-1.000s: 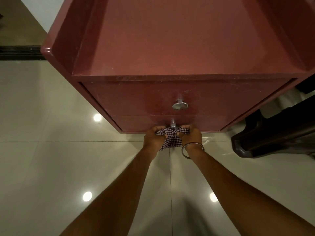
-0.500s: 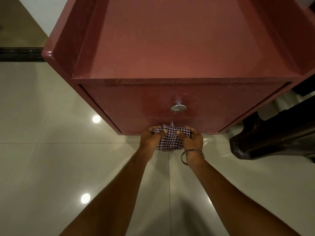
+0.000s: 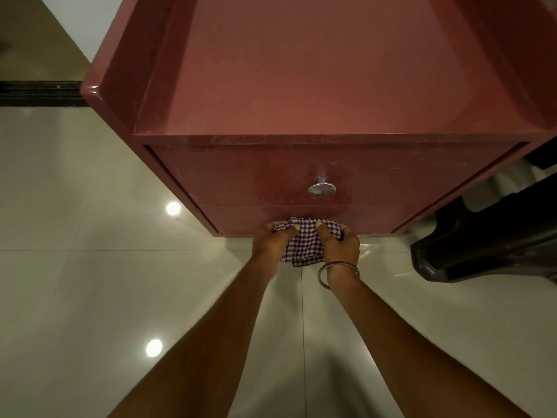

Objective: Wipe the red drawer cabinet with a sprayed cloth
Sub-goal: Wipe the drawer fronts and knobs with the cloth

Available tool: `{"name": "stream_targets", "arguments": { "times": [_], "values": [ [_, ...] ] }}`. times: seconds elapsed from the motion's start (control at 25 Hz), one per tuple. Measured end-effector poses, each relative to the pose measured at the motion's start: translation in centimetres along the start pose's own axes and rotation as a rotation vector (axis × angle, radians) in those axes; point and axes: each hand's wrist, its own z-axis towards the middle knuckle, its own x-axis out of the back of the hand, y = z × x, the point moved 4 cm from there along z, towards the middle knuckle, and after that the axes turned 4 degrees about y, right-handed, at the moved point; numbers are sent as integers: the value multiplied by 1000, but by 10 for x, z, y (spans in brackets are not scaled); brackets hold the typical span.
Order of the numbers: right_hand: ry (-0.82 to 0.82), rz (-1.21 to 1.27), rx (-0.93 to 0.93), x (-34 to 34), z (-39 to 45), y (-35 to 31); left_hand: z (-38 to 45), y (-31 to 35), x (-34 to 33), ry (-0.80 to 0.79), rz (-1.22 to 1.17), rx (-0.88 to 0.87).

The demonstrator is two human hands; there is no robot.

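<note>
Checked cloth (image 3: 304, 245) sits bunched between your left hand (image 3: 271, 242) and right hand (image 3: 339, 245), both gripping it low against the front bottom edge of the red drawer cabinet (image 3: 301, 86), below the upper knob (image 3: 321, 188). Pull too hard and the lower drawer may slide out, or the cloth may snag on its hidden knob. Compared with a second ago, the cloth now covers that lower knob completely.
</note>
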Motion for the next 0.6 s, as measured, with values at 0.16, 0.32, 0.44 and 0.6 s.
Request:
{"name": "stream_targets", "arguments": {
  "times": [0.16,0.32,0.44,0.6],
  "values": [
    [-23,-51,2,0,1,3,3,-1,-4,16,35,11],
    [-64,-103,-2,0,1,12,6,-8,-1,33,74,-26],
    [-118,-161,-14,-6,11,14,12,-11,-1,76,79,-27],
    [-130,-122,-93,-10,18,14,12,-11,-4,66,76,-34]
  ]
}}
